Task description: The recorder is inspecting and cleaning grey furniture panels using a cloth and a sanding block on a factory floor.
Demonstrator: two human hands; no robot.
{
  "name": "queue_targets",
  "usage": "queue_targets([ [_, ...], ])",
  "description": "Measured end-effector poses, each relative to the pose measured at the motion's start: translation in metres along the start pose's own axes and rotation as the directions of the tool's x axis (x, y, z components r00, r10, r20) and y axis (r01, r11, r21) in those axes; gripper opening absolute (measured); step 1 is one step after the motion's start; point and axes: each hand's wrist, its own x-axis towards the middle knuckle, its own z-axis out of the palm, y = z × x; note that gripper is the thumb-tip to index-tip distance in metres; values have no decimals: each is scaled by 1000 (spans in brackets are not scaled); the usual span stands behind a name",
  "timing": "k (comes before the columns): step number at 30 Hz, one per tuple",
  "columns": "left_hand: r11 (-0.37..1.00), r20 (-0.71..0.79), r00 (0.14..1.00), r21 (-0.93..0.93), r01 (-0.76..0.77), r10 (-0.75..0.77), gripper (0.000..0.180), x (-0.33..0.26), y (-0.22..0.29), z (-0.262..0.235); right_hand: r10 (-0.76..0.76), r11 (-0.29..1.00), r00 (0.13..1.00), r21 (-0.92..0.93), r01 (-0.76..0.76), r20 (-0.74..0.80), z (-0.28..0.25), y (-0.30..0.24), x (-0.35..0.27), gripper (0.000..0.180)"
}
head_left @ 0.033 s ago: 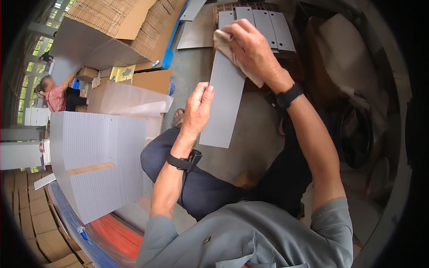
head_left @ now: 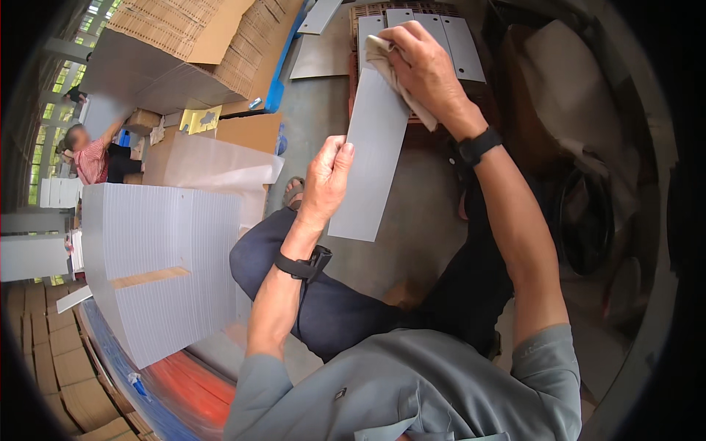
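Note:
A long, pale grey panel (head_left: 373, 158) is tilted in front of me, over the floor between my knees. My left hand (head_left: 326, 176) grips its left edge, thumb on top. Near the panel's far end, my right hand (head_left: 426, 73) is closed on a beige cloth (head_left: 381, 55), which lies against the surface and hangs over the right edge. Part of the far end is hidden under the cloth and fingers. Just beyond lie several pale panels with dark round holes (head_left: 462, 50), resting on a brown slatted crate (head_left: 359, 13).
At my left stands a tall stack of pale panels (head_left: 158, 242). Behind it are cardboard pieces (head_left: 250, 136) and a big cardboard stack (head_left: 169, 66) on a blue pallet (head_left: 276, 98). A person in a red shirt (head_left: 93, 163) is far left. A dark round bin (head_left: 586, 224) stands right.
My right hand and the cloth have shifted slightly farther away and to the right. The panel's far end has swung a little right with them; my left hand keeps its hold.

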Motion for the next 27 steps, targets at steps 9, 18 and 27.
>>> queue_targets([
  [9,998,-43,998,-48,43,-45,29,-8,-13,-13,170,968,977,206,-140,-132,-25,-20,18,26],
  [18,784,-112,951,-597,168,-289,28,10,-13,-4,-160,934,938,354,44,308,39,-63,-41,20],
  [27,643,-315,877,-766,-9,-362,26,14,-59,-41,-525,838,493,522,158,694,46,-113,-133,16],
])
